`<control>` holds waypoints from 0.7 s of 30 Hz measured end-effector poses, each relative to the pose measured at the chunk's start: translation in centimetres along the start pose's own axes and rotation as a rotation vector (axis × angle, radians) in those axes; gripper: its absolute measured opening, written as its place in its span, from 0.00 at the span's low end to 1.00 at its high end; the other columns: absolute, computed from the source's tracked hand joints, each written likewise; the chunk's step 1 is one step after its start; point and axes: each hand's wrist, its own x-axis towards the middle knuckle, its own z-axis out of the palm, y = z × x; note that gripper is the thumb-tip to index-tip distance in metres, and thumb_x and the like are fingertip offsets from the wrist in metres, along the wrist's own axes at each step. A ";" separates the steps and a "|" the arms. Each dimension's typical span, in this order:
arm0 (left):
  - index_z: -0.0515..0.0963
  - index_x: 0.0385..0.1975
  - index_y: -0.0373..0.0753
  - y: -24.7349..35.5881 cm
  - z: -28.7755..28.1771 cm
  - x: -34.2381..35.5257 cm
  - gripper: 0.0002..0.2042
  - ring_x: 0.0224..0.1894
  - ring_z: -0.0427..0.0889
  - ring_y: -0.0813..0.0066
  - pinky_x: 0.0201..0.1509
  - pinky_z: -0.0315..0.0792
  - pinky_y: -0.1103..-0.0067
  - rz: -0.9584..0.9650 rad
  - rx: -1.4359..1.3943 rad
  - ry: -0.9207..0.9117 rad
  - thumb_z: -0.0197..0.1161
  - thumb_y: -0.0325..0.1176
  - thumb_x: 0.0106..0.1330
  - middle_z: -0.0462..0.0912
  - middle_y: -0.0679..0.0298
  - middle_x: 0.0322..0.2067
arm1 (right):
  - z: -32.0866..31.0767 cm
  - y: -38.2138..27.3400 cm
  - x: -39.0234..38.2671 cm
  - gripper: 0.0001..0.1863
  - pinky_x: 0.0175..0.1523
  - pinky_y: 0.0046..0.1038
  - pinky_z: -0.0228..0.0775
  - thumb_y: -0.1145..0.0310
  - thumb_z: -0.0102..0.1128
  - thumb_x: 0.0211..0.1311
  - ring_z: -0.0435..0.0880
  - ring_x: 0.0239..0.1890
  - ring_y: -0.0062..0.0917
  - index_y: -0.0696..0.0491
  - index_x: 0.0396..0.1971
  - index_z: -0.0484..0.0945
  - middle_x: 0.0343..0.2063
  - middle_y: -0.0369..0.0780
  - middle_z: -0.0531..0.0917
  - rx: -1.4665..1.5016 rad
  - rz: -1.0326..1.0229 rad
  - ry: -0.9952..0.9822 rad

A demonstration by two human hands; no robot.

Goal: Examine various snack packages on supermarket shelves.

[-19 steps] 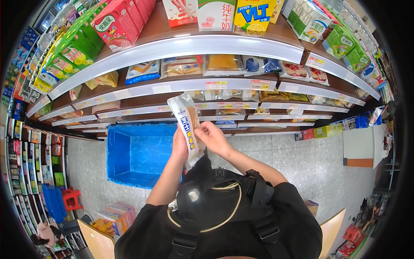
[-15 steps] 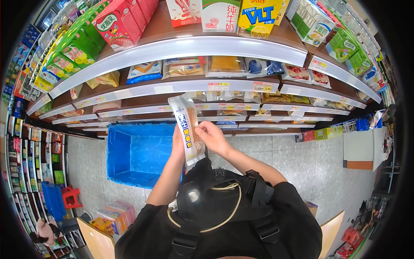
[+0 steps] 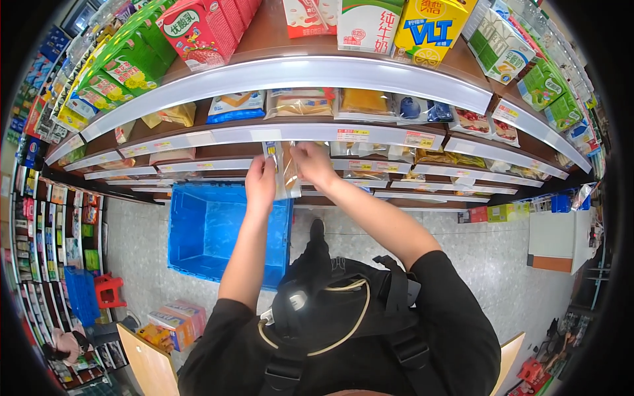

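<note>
A long packaged bread roll (image 3: 288, 181) in a white and clear wrapper is held out at the lower shelf, its far end reaching under the price rail above. My left hand (image 3: 261, 181) grips its left edge, thumb uppermost. From the right, my right hand (image 3: 313, 164) pinches the wrapper, its fingertips partly hidden. Just above the hands runs a shelf rail (image 3: 224, 137) with price tags. Bagged breads (image 3: 301, 102) lie on the shelf over that rail, and other wrapped goods (image 3: 370, 150) are visible on the shelf to the right of my right hand.
Below my left forearm, a blue crate (image 3: 228, 228) stands on the floor against the shelving. Milk and drink cartons (image 3: 366, 26) line the top shelf. A white cabinet (image 3: 558, 237) is at the right; a red stool (image 3: 109, 290) and orange-pink packs (image 3: 179, 323) are at the left.
Both hands have moved forward with the packaged bread roll, from in front of my chest to the shelf. The roll's far end has gone beneath the rail.
</note>
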 end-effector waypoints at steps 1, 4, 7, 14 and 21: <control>0.79 0.47 0.32 0.5 1.0 1.4 0.12 0.45 0.79 0.72 0.53 0.71 0.76 -0.062 -0.026 -0.009 0.55 0.34 0.74 0.83 0.58 0.41 | -0.6 0.5 1.6 0.14 0.22 0.23 0.68 0.59 0.56 0.72 0.76 0.17 0.17 0.57 0.36 0.78 0.21 0.36 0.79 0.002 -0.005 0.018; 0.78 0.51 0.32 -0.8 0.8 5.3 0.14 0.50 0.80 0.68 0.56 0.71 0.75 0.030 -0.067 0.069 0.54 0.33 0.74 0.84 0.55 0.45 | 1.0 -2.2 1.9 0.15 0.46 0.46 0.75 0.61 0.54 0.68 0.84 0.40 0.50 0.58 0.41 0.80 0.34 0.54 0.85 -0.300 -0.159 0.044; 0.75 0.58 0.33 0.8 2.3 7.8 0.18 0.54 0.77 0.70 0.59 0.70 0.75 0.044 0.037 0.015 0.57 0.35 0.73 0.81 0.59 0.53 | -0.2 -2.3 0.8 0.17 0.43 0.38 0.76 0.58 0.57 0.68 0.87 0.38 0.39 0.56 0.46 0.81 0.34 0.48 0.86 -0.600 -0.419 0.149; 0.72 0.62 0.36 -2.5 2.9 12.3 0.20 0.59 0.74 0.69 0.59 0.71 0.72 0.122 -0.019 -0.196 0.58 0.35 0.73 0.77 0.59 0.58 | -2.7 -9.8 -13.1 0.19 0.38 0.24 0.74 0.69 0.67 0.62 0.82 0.31 0.19 0.57 0.52 0.78 0.37 0.39 0.84 0.031 -0.309 -0.323; 0.71 0.63 0.37 -3.4 2.4 12.8 0.21 0.59 0.74 0.69 0.60 0.71 0.72 0.057 0.035 -0.175 0.58 0.36 0.73 0.76 0.59 0.59 | -10.2 -22.9 -26.7 0.16 0.26 0.25 0.61 0.57 0.69 0.65 0.71 0.19 0.22 0.50 0.47 0.83 0.27 0.36 0.82 0.299 -1.212 -0.452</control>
